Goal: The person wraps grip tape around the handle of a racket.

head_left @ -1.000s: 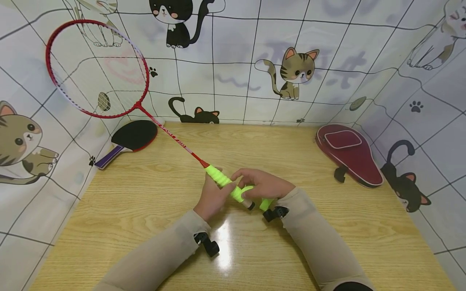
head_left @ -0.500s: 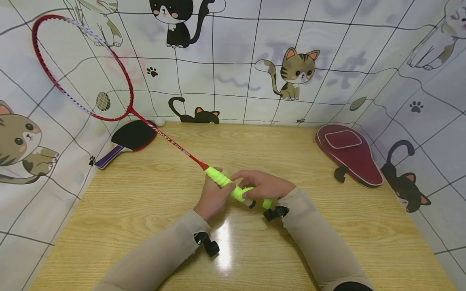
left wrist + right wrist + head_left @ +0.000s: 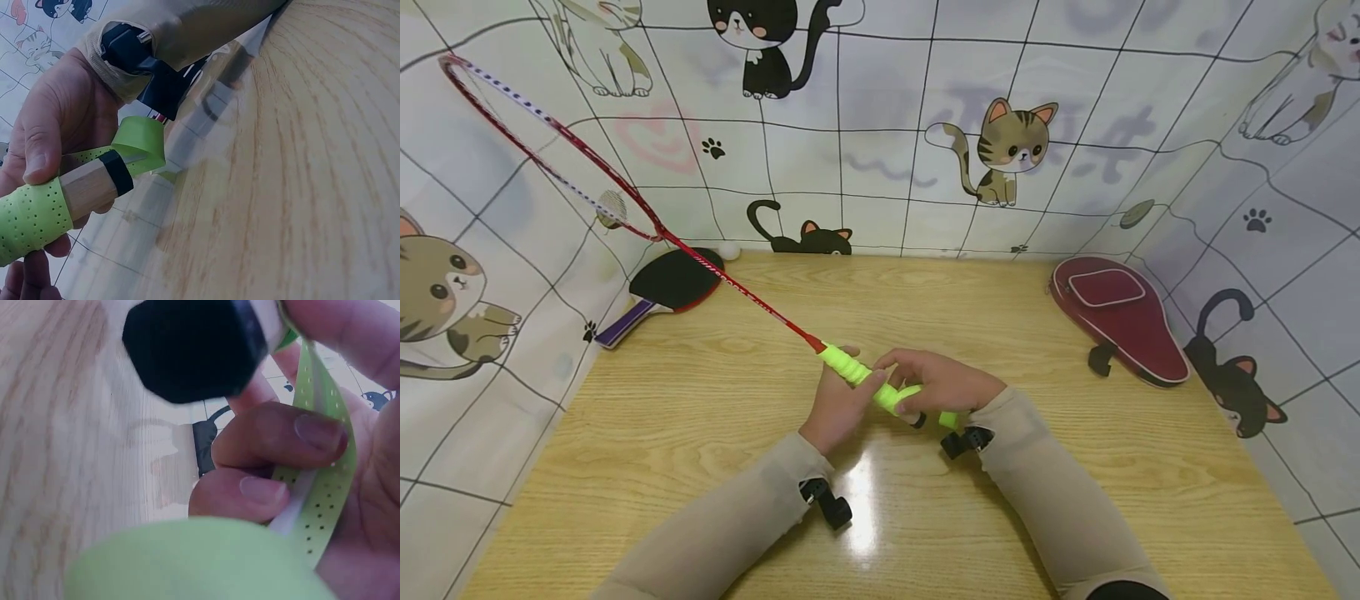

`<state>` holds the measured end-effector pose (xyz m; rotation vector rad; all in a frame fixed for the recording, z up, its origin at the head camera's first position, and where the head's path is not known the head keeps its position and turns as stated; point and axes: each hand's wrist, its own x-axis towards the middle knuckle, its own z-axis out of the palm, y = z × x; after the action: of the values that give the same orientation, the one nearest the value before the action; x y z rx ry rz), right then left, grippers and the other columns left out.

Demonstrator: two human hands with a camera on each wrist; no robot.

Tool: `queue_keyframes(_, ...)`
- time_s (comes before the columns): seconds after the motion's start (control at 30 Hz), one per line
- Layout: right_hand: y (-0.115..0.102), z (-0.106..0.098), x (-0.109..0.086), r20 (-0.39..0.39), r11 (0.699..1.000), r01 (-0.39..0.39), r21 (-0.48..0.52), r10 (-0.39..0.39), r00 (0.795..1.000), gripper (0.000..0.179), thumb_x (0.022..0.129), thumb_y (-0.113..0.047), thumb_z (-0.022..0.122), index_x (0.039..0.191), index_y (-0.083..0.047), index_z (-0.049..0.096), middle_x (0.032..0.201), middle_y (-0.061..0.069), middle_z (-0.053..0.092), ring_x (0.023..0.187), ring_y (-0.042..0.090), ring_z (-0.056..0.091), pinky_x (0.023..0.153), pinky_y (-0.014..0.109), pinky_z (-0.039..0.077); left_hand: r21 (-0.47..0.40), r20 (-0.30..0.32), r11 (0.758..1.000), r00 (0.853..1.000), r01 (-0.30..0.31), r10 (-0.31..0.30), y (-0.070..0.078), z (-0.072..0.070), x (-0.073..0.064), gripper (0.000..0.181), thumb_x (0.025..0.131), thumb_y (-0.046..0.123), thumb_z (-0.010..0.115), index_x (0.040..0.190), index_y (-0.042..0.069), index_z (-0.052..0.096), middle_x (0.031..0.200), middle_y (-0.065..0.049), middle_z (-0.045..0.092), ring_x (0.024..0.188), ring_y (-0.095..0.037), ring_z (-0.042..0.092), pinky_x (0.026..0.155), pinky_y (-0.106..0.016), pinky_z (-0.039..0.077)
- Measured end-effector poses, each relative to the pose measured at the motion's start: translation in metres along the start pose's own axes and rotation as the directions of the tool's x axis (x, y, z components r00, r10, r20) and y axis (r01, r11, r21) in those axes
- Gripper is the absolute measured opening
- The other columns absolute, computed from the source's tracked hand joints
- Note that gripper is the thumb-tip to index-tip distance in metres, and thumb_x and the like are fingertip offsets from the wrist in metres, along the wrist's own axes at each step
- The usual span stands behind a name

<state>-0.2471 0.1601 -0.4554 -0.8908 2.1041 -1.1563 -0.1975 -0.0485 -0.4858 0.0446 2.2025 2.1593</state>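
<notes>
In the head view my left hand [image 3: 837,408] grips the handle of a red badminton racket [image 3: 748,294], its head up to the left, almost edge-on. Neon-yellow perforated grip tape [image 3: 844,364] is wound round most of the handle. My right hand [image 3: 953,382] pinches the tape at the handle's lower end, its thumb on the last turn in the left wrist view. Bare wood [image 3: 87,190] and a black end cap [image 3: 117,172] show beyond it. Loose tape [image 3: 325,512] runs between the right hand's curled fingers [image 3: 281,434], with a curled length hanging below.
A black table tennis bat [image 3: 677,279] with a purple handle lies at the table's back left, a white ball [image 3: 728,250] behind it. A dark red bat case [image 3: 1116,317] lies back right. Cat-printed sheeting [image 3: 880,100] encloses the wooden table [image 3: 760,500].
The racket has rolled about its shaft, its head turning from face-on to nearly edge-on and shifting left. Both hands stay in about the same place; the hanging tape looks shorter.
</notes>
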Motion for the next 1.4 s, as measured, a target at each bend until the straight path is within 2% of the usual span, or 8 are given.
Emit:
queue_keyframes(0.17, -0.0006, -0.0025, -0.0013, 0.029, 1.0, -0.002, 0.011, 0.002, 1.0, 0.058, 0.094, -0.011, 0.073, 0.147, -0.026, 0.054, 0.125, 0.004, 0.07, 0.116, 0.022, 0.065, 0.097, 0.044, 0.054, -0.04, -0.017, 0.999, 1.0, -0.013, 0.012, -0.001, 0.0005, 0.0002, 0.057, 0.094, 0.003, 0.068, 0.14, -0.006, 0.036, 0.101, -0.009, 0.064, 0.082, -0.013, 0.059, 0.072, -0.023, 0.051)
queue_keyframes(0.3, 0.0002, -0.0049, -0.0024, 0.075, 0.997, -0.004, 0.081, -0.002, 0.997, 0.059, 0.096, -0.004, 0.065, 0.151, -0.023, 0.052, 0.128, 0.004, 0.07, 0.118, 0.023, 0.066, 0.097, 0.042, 0.054, -0.054, -0.018, 0.998, 1.0, -0.025, 0.024, -0.0006, 0.0007, -0.0001, 0.06, 0.091, 0.0, 0.067, 0.142, -0.008, 0.036, 0.101, -0.011, 0.065, 0.083, -0.013, 0.06, 0.075, -0.024, 0.052)
queue_keyframes(0.43, 0.0015, -0.0046, -0.0014, 0.104, 0.992, 0.006, 0.129, -0.019, 0.994, 0.06, 0.098, -0.001, 0.062, 0.153, -0.019, 0.049, 0.126, 0.006, 0.073, 0.111, 0.023, 0.069, 0.089, 0.038, 0.056, -0.066, -0.025, 0.998, 1.0, -0.015, 0.013, -0.0005, -0.0001, -0.0003, 0.062, 0.089, 0.001, 0.068, 0.142, -0.009, 0.036, 0.104, -0.011, 0.065, 0.084, -0.012, 0.061, 0.075, -0.023, 0.052)
queue_keyframes(0.6, 0.0013, -0.0026, -0.0004, 0.067, 0.996, 0.021, 0.085, -0.027, 0.997, 0.058, 0.096, -0.003, 0.066, 0.149, -0.022, 0.052, 0.119, 0.006, 0.073, 0.101, 0.024, 0.068, 0.081, 0.037, 0.056, -0.097, -0.015, 0.995, 1.0, 0.005, -0.006, -0.0008, -0.0007, -0.0001, 0.06, 0.091, 0.002, 0.07, 0.14, -0.006, 0.036, 0.101, -0.008, 0.063, 0.084, -0.012, 0.061, 0.075, -0.022, 0.053)
queue_keyframes(0.9, -0.0017, -0.0018, -0.0021, 0.014, 1.0, 0.011, -0.003, -0.011, 1.0, 0.058, 0.092, -0.01, 0.073, 0.145, -0.024, 0.055, 0.12, 0.005, 0.07, 0.114, 0.023, 0.065, 0.094, 0.042, 0.054, -0.044, -0.015, 0.999, 1.0, 0.009, -0.01, -0.0004, -0.0008, 0.0008, 0.062, 0.093, 0.004, 0.072, 0.142, -0.005, 0.035, 0.101, -0.011, 0.067, 0.082, -0.012, 0.062, 0.072, -0.023, 0.053)
queue_keyframes(1.2, -0.0052, -0.0024, -0.0041, 0.078, 0.996, -0.008, 0.091, 0.001, 0.997, 0.06, 0.097, -0.007, 0.066, 0.154, -0.018, 0.048, 0.131, 0.008, 0.07, 0.121, 0.023, 0.066, 0.095, 0.04, 0.055, -0.064, -0.013, 0.997, 0.999, -0.035, 0.035, -0.0001, -0.0024, 0.0011, 0.059, 0.091, -0.001, 0.068, 0.141, -0.007, 0.035, 0.101, -0.012, 0.068, 0.084, -0.011, 0.062, 0.077, -0.023, 0.052)
queue_keyframes(1.33, -0.0038, -0.0012, -0.003, 0.087, 0.993, -0.002, 0.119, -0.008, 0.996, 0.062, 0.098, -0.004, 0.065, 0.154, -0.02, 0.047, 0.126, 0.007, 0.072, 0.108, 0.021, 0.069, 0.085, 0.035, 0.056, -0.055, -0.005, 0.998, 1.0, -0.018, 0.018, 0.0007, -0.0032, 0.0015, 0.062, 0.091, 0.002, 0.069, 0.142, -0.006, 0.035, 0.103, -0.013, 0.066, 0.085, -0.012, 0.061, 0.077, -0.023, 0.052)
queue_keyframes(1.4, -0.0033, -0.0006, -0.0029, 0.078, 0.993, 0.001, 0.119, -0.01, 0.997, 0.06, 0.097, -0.004, 0.065, 0.152, -0.021, 0.048, 0.124, 0.008, 0.072, 0.092, 0.021, 0.068, 0.074, 0.033, 0.054, -0.038, -0.004, 0.999, 1.0, 0.001, -0.002, 0.001, -0.0034, 0.0015, 0.063, 0.092, 0.006, 0.071, 0.143, -0.004, 0.034, 0.102, -0.011, 0.064, 0.084, -0.013, 0.06, 0.075, -0.024, 0.051)
